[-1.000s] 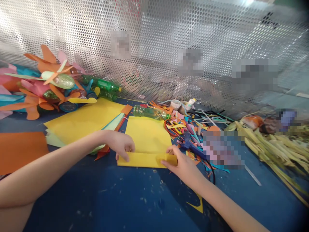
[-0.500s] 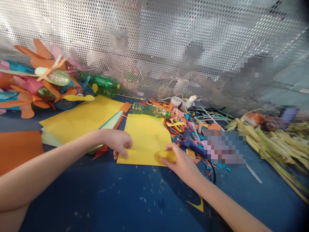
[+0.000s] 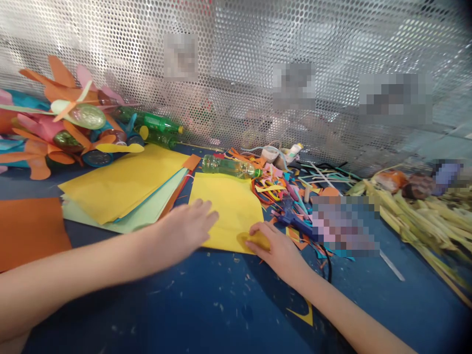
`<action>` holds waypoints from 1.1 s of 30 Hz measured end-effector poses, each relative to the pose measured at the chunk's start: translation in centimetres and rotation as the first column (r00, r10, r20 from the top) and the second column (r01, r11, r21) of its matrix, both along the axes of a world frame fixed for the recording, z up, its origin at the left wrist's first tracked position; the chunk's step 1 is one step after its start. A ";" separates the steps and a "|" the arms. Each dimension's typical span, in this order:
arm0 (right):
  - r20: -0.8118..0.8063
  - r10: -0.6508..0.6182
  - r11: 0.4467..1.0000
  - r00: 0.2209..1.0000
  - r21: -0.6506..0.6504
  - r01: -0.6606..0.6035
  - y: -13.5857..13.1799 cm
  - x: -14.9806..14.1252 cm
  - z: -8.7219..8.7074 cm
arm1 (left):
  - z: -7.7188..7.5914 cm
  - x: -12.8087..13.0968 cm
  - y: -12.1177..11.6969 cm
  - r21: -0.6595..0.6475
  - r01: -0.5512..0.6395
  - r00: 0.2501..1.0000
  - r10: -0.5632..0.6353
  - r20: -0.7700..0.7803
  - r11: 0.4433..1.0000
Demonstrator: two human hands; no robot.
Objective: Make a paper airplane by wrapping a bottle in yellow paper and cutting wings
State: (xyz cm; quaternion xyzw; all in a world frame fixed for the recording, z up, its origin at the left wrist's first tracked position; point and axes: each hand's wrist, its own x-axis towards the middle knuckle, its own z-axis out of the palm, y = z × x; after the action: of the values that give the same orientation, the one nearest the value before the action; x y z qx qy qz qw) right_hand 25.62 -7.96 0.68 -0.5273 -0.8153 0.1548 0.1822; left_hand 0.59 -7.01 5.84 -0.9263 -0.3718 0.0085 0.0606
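A sheet of yellow paper (image 3: 232,201) lies on the blue table with one curved corner at its far right. My right hand (image 3: 275,248) pinches its near right part, where the paper curls up between thumb and fingers. Over the sheet's left side is my left hand (image 3: 188,223), slightly blurred, fingers spread and holding nothing. It hides the near left corner, and I cannot tell whether it touches the paper. Just beyond the sheet a clear plastic bottle (image 3: 228,167) with a green cap lies on its side.
Left of the sheet is a stack of coloured paper (image 3: 129,182), with orange paper (image 3: 31,231) beyond it. Paper-and-bottle crafts (image 3: 70,118) pile up at the back left. Scraps (image 3: 273,182) and a blue glue gun (image 3: 295,221) lie right, corn husks (image 3: 405,221) farther right. Perforated metal (image 3: 236,64) stands behind.
My left hand has let go of the paper's near left edge and opened, moving slightly right across it. My right hand stays at the near right part.
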 end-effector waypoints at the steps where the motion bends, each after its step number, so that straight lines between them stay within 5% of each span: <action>1: -0.003 0.005 1.000 1.000 -0.005 -0.005 0.0 0.0 0.0 | -0.7 0.7 -1.5 0.055 0.034 0.998 -0.037 0.043 0.998; 4: -0.004 0.010 1.000 1.000 0.006 -0.010 0.1 0.1 -0.1 | -3.3 2.6 -5.4 0.050 0.133 0.981 -0.139 0.133 0.990; 8: -0.005 -0.004 0.999 1.000 0.040 0.004 0.1 0.1 -0.3 | -5.4 3.2 -7.6 -0.033 0.077 0.988 -0.072 0.136 0.996; 24: -0.008 0.014 1.000 1.000 -0.006 -0.014 0.2 0.1 -0.2 | -5.0 3.3 -7.1 -0.193 0.035 0.997 -0.020 0.079 0.981; 33: -0.020 0.023 1.000 1.000 0.013 -0.023 0.2 0.2 -0.2 | -5.3 4.1 -7.1 -0.008 0.001 0.996 -0.001 0.085 1.000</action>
State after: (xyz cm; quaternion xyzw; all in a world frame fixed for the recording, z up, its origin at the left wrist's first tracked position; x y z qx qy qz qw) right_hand 25.87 -7.79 0.46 -0.5152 -0.8204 0.1569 0.1921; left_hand 4.68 -14.06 0.58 -0.9262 -0.3736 -0.0296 0.0410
